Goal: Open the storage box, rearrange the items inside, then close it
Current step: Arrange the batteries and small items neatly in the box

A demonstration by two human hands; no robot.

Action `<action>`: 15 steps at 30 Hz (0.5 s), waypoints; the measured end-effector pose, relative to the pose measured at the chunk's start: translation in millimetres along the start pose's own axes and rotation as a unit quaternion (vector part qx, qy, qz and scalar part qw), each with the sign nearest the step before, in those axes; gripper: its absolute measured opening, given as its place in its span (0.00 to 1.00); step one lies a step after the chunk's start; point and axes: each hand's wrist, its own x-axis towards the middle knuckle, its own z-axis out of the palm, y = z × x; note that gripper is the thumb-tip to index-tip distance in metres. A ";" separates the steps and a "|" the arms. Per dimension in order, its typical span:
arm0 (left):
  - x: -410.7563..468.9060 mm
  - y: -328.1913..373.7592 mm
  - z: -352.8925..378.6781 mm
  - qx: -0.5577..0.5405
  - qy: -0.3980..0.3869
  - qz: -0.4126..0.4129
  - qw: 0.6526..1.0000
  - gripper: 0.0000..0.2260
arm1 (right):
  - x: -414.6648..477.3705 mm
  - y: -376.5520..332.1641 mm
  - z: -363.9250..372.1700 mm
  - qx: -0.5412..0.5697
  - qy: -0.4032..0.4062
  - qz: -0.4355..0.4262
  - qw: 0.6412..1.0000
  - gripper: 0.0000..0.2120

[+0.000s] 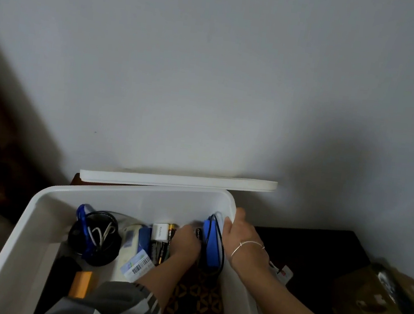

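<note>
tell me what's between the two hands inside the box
In the head view, a blue item wound with a black cord stands on edge between the left hand and the right hand, which grips the storage box wall.

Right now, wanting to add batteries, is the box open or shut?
Open: the lid is off, propped behind the storage box, contents showing.

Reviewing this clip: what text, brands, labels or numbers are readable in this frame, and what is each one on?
"Yoobao": on the white charger inside the storage box.
The barcode label: bars show, but digits and print are too small to read.
The batteries: print too blurred to read.
</note>
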 end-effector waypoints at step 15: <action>9.7 -16.9 -8.1 0.146 0.037 0.173 0.973 0.16 | 3.6 5.2 5.2 -0.015 0.016 -0.008 1.000 0.14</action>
